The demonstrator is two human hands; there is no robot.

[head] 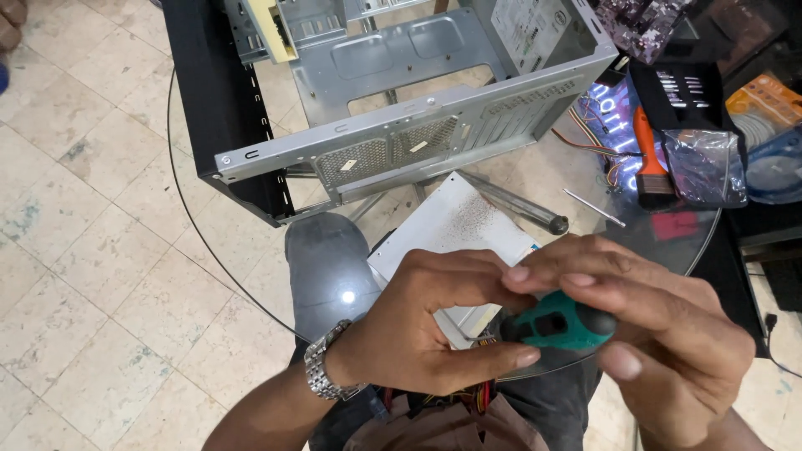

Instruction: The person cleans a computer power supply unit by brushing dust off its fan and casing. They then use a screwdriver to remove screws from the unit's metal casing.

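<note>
My right hand (660,334) grips a screwdriver by its green and black handle (558,322), low and right of centre. My left hand (426,321), with a metal watch on the wrist, closes its fingers and thumb around the front end of that handle; the shaft and tip are hidden behind it. Just beyond both hands lies a silvery grey power supply box (455,224) with rust specks, on a round glass table (535,179). Coloured wires (483,394) show below the hands.
An open grey metal computer case (401,125) with a black side stands at the back of the table. To the right are an orange-handled brush (647,154), a thin metal rod (593,207), a plastic bag (706,167) and cables. Tiled floor lies left.
</note>
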